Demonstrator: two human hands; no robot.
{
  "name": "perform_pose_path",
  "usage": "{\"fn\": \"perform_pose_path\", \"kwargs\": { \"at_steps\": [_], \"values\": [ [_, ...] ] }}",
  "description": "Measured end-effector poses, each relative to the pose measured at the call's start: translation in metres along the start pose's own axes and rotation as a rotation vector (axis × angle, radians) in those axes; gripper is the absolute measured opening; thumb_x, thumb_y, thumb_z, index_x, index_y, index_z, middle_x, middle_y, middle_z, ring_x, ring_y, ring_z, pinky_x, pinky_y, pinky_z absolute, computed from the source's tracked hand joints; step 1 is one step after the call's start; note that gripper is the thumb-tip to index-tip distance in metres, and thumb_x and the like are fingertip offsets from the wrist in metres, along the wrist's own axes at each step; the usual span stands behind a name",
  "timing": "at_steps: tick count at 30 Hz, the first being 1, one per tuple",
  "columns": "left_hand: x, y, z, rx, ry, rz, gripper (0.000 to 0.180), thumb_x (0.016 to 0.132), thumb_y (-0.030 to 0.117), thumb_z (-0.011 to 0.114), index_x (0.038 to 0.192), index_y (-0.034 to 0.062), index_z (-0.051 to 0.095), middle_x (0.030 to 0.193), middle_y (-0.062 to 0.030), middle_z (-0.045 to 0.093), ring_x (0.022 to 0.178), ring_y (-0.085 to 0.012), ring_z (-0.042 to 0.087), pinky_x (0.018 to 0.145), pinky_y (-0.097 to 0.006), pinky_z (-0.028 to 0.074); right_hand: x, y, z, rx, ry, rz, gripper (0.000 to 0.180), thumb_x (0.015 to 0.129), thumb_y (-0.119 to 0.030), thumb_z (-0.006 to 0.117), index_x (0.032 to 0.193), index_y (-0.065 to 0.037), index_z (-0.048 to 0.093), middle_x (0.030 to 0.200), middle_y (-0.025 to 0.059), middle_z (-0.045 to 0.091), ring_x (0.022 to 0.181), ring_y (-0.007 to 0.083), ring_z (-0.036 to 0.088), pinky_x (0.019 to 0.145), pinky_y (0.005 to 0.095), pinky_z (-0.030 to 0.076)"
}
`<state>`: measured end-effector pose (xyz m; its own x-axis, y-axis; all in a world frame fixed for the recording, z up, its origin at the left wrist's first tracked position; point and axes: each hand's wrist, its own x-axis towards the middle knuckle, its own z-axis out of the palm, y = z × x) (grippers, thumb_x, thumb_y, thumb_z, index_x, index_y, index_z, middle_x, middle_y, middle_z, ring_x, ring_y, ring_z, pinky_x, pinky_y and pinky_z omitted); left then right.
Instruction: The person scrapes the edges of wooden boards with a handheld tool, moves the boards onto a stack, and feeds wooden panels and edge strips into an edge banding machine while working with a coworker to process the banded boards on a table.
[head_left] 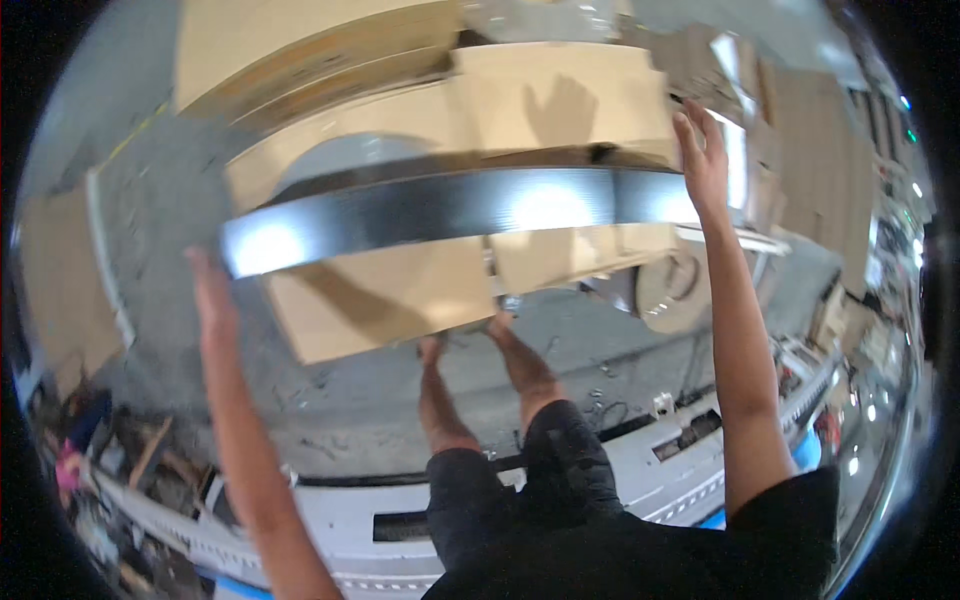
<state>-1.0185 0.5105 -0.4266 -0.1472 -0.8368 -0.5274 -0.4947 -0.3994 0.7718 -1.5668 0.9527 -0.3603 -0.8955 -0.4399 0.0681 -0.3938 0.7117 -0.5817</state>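
Observation:
A long, narrow dark panel [420,208] with a glossy face reflecting bright light spans the opened cardboard boxes [390,300], slightly tilted. Beside its left end is my left hand [208,275], blurred, with its fingers stretched out; whether it touches the end I cannot tell. My right hand [703,150] is at the other end, fingers raised and apart, with the wrist covering the panel's right end. Under and behind the panel, clear plastic wrap [360,155] shows in a box. A hand-shaped shadow falls on the raised box flap [560,95].
Another large carton [320,60] stands at the far left. A round tan roll or disc [672,290] lies right of the boxes. Flattened cardboard [815,160] is at the right, more cardboard [60,270] at the left. A white metal frame [345,520] runs behind my legs.

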Motion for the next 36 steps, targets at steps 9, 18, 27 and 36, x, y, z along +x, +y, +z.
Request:
{"fn": "perform_pose_path", "kwargs": {
  "at_steps": [9,18,27,36],
  "values": [
    [0.061,-0.016,0.017,-0.196,-0.391,-0.177,0.08,0.106,0.062,0.041,0.155,-0.001,0.037,0.149,-0.0125,0.047,0.138,-0.0273,0.043,0.12,-0.041,0.029,-0.021,0.282,-0.078,0.905,-0.522,0.993,0.087,0.092,-0.081,0.046,0.13,-0.005,0.063,0.122,0.0127,0.068,0.12,0.0268,0.058,0.108,0.054,0.042],
    [0.082,-0.031,0.005,-0.05,-0.371,-0.001,0.075,0.104,0.025,0.061,0.161,-0.0007,0.019,0.161,-0.0182,0.034,0.144,-0.0322,0.037,0.124,-0.043,0.023,-0.015,0.247,-0.085,1.045,-0.464,1.106,0.089,0.093,-0.08,0.044,0.137,-0.004,0.055,0.142,0.0163,0.056,0.133,0.0337,0.051,0.115,0.0607,0.036],
    [0.092,-0.042,-0.028,0.657,-0.443,0.742,0.072,0.101,0.022,0.064,0.159,-0.0013,0.028,0.153,-0.0171,0.046,0.136,-0.0309,0.046,0.121,-0.044,0.027,-0.008,0.255,-0.072,1.095,-0.519,1.077,0.087,0.095,-0.078,0.044,0.136,-0.003,0.057,0.139,0.0153,0.06,0.128,0.0306,0.056,0.117,0.0509,0.038],
    [0.077,-0.029,-0.018,0.135,-0.321,0.172,0.062,0.103,0.052,0.054,0.138,0.0006,0.055,0.137,-0.0095,0.06,0.126,-0.025,0.053,0.109,-0.043,0.04,-0.005,0.237,-0.071,1.164,-0.43,1.06,0.08,0.095,-0.075,0.047,0.11,0.0,0.068,0.109,0.0144,0.073,0.099,0.0294,0.07,0.102,0.0506,0.051]
  ]
}}
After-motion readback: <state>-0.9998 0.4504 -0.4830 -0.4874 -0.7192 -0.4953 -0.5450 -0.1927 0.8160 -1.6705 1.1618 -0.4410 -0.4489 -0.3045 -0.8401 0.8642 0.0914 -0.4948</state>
